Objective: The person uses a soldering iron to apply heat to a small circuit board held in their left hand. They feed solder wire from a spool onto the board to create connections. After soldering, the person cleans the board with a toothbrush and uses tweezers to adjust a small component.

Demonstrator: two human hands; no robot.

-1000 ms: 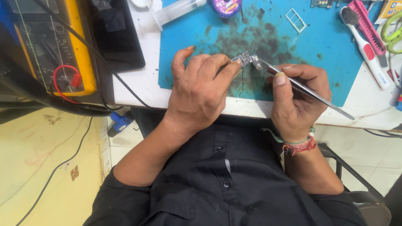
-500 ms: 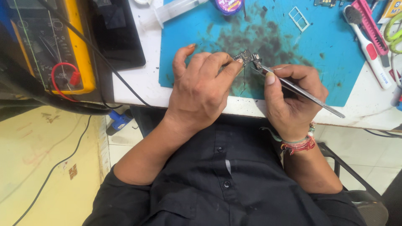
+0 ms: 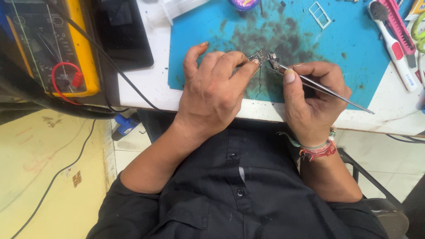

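1. While the left hand (image 3: 212, 95) is pinching the small board (image 3: 259, 56) between its fingertips (image 3: 253, 65), the board is sitting just over the blue mat (image 3: 354, 57), near the table's front edge (image 3: 146, 88); a slack pinch could be letting it twist or drop off that edge.
2. As the right hand (image 3: 312, 95) is clamping the tweezers (image 3: 310, 82) between thumb and fingers, their tips are touching the board's right side (how hard, I cannot tell); a slip there could be scratching the board or flicking a tiny part away.
3. Because the mat is carrying dark stains under the board, a dropped part could be getting lost against them.
4. Since the tweezers' long tail is pointing right and near, a nudge of the right wrist could be levering the tips off their mark.
5. Seeing that a black cable (image 3: 110, 62) is running from the yellow meter (image 3: 57, 44) at the far left past the left wrist, a snag could be jolting that hand.
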